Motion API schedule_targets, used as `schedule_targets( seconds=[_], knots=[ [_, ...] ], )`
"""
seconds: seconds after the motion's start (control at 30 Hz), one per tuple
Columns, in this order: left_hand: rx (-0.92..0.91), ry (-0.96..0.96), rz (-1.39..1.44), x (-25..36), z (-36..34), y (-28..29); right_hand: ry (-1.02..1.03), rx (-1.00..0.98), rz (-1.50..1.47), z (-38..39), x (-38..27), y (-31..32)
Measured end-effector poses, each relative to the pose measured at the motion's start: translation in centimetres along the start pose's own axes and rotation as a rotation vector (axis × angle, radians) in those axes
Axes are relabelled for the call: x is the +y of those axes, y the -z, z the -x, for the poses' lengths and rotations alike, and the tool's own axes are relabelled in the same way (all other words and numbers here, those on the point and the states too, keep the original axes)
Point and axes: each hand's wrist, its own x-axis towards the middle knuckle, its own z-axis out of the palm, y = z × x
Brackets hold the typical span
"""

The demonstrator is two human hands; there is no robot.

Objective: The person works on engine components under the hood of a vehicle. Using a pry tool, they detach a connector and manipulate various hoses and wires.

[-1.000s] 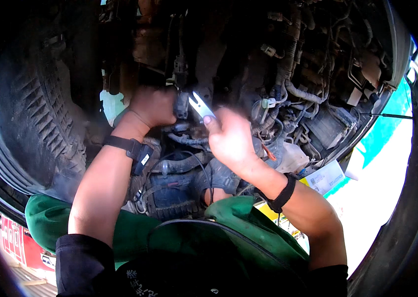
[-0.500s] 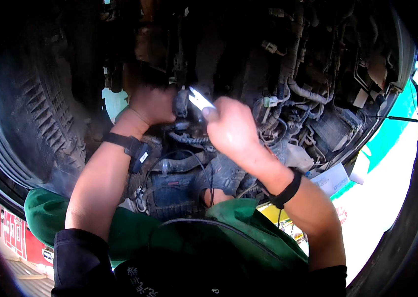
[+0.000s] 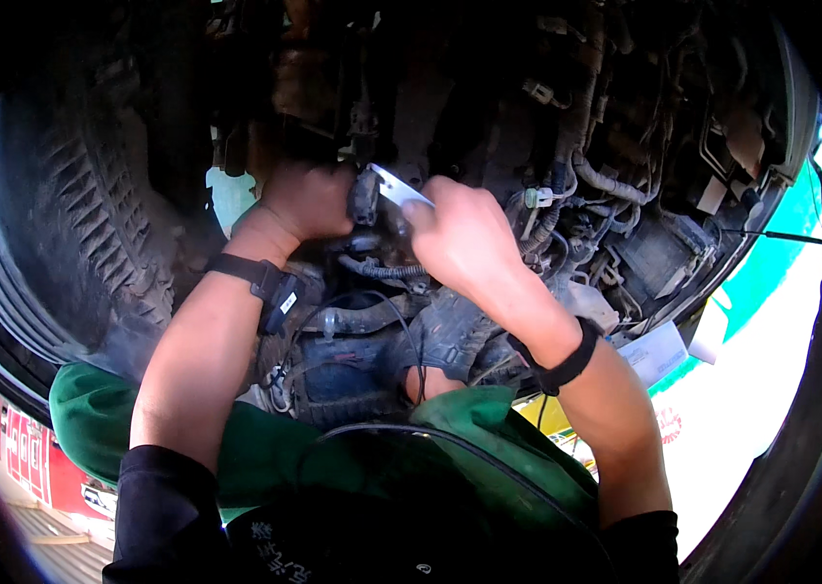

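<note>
My right hand (image 3: pixel 467 234) is closed around a flat, pale strip-like tool (image 3: pixel 399 188). The tool's far end points up and left, close beside a dark block-shaped part (image 3: pixel 364 200). On the other side of that part, my left hand (image 3: pixel 309 202) is closed in shadow. Its fingertips are hidden, so what it grips cannot be made out. A ribbed hose (image 3: pixel 377 270) runs just below the dark part, among dusty engine parts.
Wiring harnesses (image 3: pixel 610 185) and a pale green connector (image 3: pixel 539 198) lie to the right. A ribbed black panel (image 3: pixel 90 214) curves along the left. Green cloth (image 3: pixel 469 423) spreads below my hands. A white box (image 3: pixel 654 352) sits at the right edge of the bay.
My right hand and the pale tool have shifted slightly, with the tool's end still beside the dark part. My left hand stays at the same spot. The whole view has moved a little.
</note>
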Motion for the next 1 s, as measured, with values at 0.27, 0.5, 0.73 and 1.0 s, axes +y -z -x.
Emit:
schedule_targets(
  seconds=[0.27, 0.5, 0.73, 1.0],
  knots=[
    [0.004, -0.009, 0.008, -0.2, 0.0, -0.3, -0.108, -0.089, -0.187, 0.0, 1.6, 0.0],
    [-0.036, 0.017, 0.041, 0.2, -0.2, 0.0, -0.338, -0.234, -0.422, -1.3, 1.3, -0.1],
    [-0.311, 0.239, 0.020, 3.1, -0.5, 4.3, 0.160, -0.014, 0.330, 3.4, -0.2, 6.9],
    [-0.328, 0.239, -0.015, 3.5, -1.1, 5.6, -0.182, 0.232, -0.090, 16.3, 6.0, 13.6]
  ],
)
